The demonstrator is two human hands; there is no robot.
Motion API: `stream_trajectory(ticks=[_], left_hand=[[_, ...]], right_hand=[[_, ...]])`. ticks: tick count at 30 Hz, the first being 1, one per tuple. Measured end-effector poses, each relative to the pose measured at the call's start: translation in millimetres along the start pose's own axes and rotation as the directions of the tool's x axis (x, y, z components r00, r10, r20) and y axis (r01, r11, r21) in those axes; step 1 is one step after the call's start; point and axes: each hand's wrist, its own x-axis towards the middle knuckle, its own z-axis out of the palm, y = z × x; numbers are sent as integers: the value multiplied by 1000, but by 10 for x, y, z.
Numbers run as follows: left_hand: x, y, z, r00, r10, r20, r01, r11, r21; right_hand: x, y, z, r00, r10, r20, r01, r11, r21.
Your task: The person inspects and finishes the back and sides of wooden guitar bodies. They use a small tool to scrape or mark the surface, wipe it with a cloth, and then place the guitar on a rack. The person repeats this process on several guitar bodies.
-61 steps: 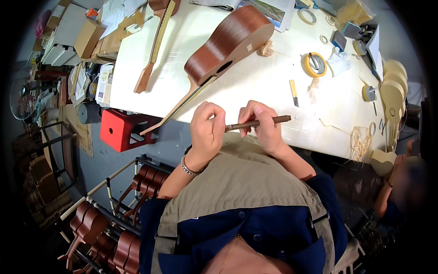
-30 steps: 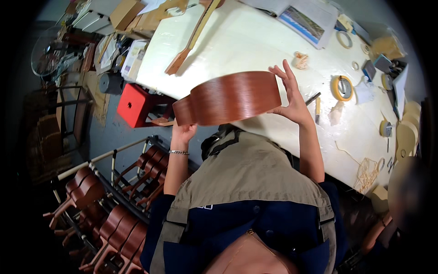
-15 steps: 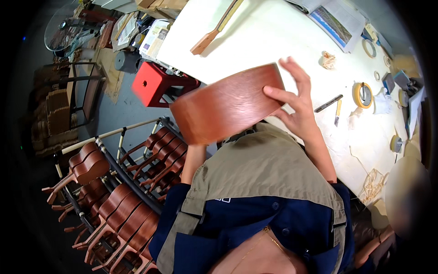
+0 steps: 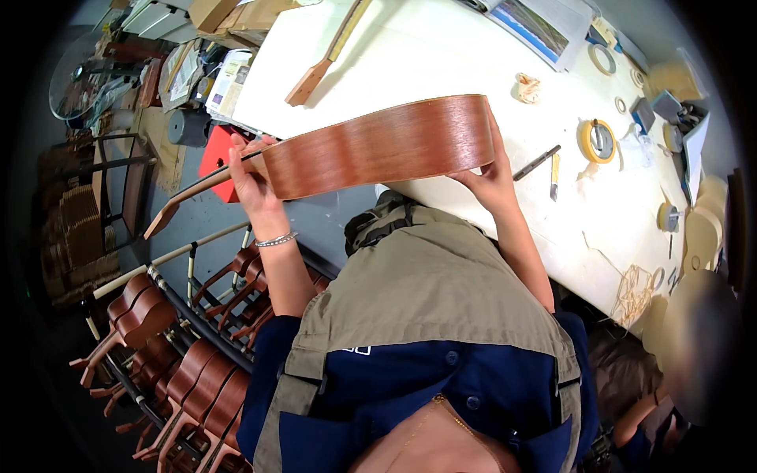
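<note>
A reddish-brown wooden ukulele [image 4: 378,146] is held up edge-on between my hands, its curved side toward me and its neck pointing left. No strings can be made out. My left hand [image 4: 259,189] grips the neck where it meets the body, fingertips showing above it. At the other end, my right hand [image 4: 493,181] cups the rounded bottom of the body, thumb underneath, most of its fingers hidden behind the wood. Beyond the ukulele, a loose-looking neck with a headstock [image 4: 309,80] lies on the white worktable [image 4: 426,55], its far end out of the picture.
A rack [image 4: 173,254] of several unfinished ukuleles stands at my left, near a red stool [image 4: 214,158]. Tape rolls [image 4: 587,142], a dark pen [image 4: 536,163], a cutter knife [image 4: 554,177] and a magazine [image 4: 536,31] lie on the table. Another person's arm [image 4: 643,414] shows at lower right.
The ukulele has swung so its neck, hidden before, now shows at left. My left hand has come into view at the neck; my right hand has closed around the bottom end.
</note>
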Motion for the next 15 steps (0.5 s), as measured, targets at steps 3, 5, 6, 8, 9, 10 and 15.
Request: stream_trajectory(ticks=[3,5,6,8,9,10,15], left_hand=[[-34,-9,76,1000,14,18,-16,998,64],[-28,-16,122,1000,6,7,-7,998,59],[-32,-24,157,1000,5,-1,-4,998,56],[-47,-30,234,1000,7,10,-8,997,79],[-51,-17,250,1000,-1,30,-1,996,84],[-58,-8,273,999,-9,49,4,996,90],[-130,-35,565,997,28,69,-35,994,101]], right_hand=[[-5,-11,-25,999,36,-3,-36,999,-4],[-12,26,-61,999,36,-17,-37,999,-21],[-19,48,-81,999,37,-21,-37,999,-28],[-26,99,-111,999,46,-26,-47,998,-36],[-31,113,-117,998,50,-26,-51,998,-37],[-39,115,-128,998,54,-31,-55,998,-24],[-47,157,-160,998,33,-54,-35,998,-45]])
